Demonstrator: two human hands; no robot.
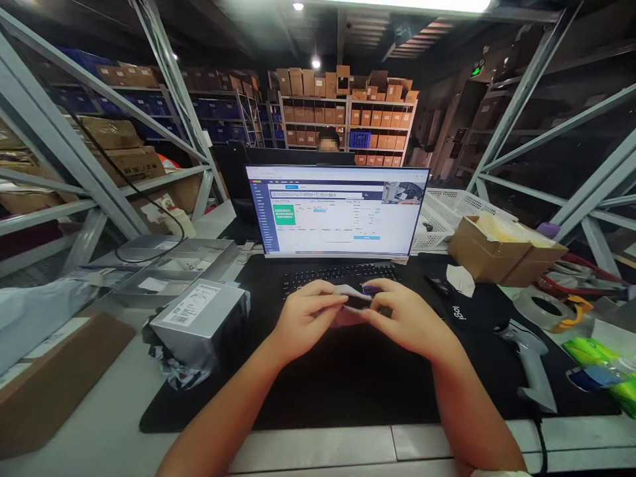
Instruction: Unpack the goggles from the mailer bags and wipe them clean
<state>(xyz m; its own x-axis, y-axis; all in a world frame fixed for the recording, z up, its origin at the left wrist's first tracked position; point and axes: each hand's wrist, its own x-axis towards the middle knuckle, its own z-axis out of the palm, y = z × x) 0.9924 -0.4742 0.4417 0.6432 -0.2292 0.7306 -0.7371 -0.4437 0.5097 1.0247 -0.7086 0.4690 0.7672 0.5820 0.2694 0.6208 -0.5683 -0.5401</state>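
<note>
My left hand (307, 319) and my right hand (400, 317) meet over the black desk mat, in front of the keyboard (338, 273). Between them they grip a small, thin greyish packet (350, 290), its near side parted so that a dark gap shows. Both sets of fingers are closed on its edges; my palms hide part of it. What lies inside the packet, if anything, cannot be made out. Behind the keyboard stands a lit monitor (338, 212). To the left sits a silver-grey box (199, 324) with a white label, crumpled plastic under it.
On the right lie a mouse (440, 286), a barcode scanner (529, 364), a tape roll (544, 308) and an open carton (484, 255). A grey divided tray (163, 271) and a long brown box (74, 371) are at left. Another person sits behind the monitor.
</note>
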